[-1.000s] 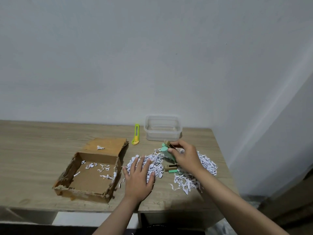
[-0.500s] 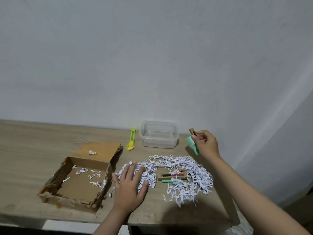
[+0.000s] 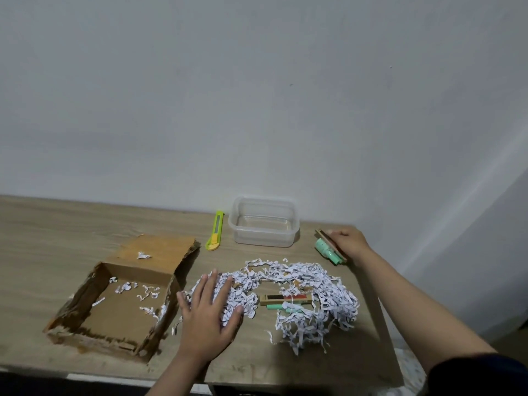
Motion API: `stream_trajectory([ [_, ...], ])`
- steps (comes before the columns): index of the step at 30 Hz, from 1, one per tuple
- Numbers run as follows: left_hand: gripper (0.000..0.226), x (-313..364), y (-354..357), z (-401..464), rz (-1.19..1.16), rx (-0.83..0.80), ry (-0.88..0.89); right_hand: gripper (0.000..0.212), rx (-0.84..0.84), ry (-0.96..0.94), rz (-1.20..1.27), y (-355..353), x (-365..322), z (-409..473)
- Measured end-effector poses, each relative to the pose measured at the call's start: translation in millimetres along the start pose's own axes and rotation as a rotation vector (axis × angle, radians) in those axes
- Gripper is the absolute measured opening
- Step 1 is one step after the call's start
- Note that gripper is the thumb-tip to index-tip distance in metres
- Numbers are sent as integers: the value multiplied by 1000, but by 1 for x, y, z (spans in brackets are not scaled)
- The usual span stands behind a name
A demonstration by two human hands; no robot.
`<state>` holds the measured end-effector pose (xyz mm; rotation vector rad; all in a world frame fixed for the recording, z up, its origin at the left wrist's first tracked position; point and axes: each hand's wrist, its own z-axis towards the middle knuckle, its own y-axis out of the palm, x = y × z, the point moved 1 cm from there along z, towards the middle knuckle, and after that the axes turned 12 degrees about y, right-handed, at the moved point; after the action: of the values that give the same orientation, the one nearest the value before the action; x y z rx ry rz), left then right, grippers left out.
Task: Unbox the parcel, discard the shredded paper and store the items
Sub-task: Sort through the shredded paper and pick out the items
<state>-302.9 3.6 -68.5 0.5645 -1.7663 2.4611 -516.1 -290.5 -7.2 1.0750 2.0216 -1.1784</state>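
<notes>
The torn cardboard box lies open at the left with a few paper scraps inside. A heap of white shredded paper spreads over the table's right half. In it lie a flat brown item and a green pen-like item. My left hand lies flat, fingers spread, on the heap's left edge. My right hand rests at the far right corner, closed on a green item and a brown flat item that touch the table. A clear plastic container stands behind the heap.
A yellow-green box cutter lies between the box flap and the container. The wooden table ends just right of my right hand and meets the grey wall behind. A patterned floor shows at the lower right.
My right hand lifted the green and brown items out of the heap, carried them to the far right and lowered them onto the table beside the container. My left hand stayed on the paper.
</notes>
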Motion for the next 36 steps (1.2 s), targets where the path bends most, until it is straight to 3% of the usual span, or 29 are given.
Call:
stream_trajectory([
  [7, 63, 0, -1, 4, -6, -1, 1, 17, -175, -5, 39, -16, 5, -29],
  [11, 63, -1, 0, 9, 4, 5, -10, 17, 54, -231, -29, -9, 8, -53],
  [14, 62, 2, -1, 16, 2, 14, -1, 14, 56, -352, -20, 0, 12, -76],
  [20, 61, -3, -22, -14, -10, 51, 60, 12, -32, -684, -448, 42, 28, -173],
  [22, 60, -4, -19, -12, -6, 56, 70, 17, -95, -686, -520, 60, 28, -178],
  [31, 57, 1, -5, -2, -25, 33, 64, 32, -89, -638, -828, 105, 22, -156],
  [36, 57, 2, -5, -2, -30, 38, 68, 23, -55, -662, -734, 103, 16, -162],
])
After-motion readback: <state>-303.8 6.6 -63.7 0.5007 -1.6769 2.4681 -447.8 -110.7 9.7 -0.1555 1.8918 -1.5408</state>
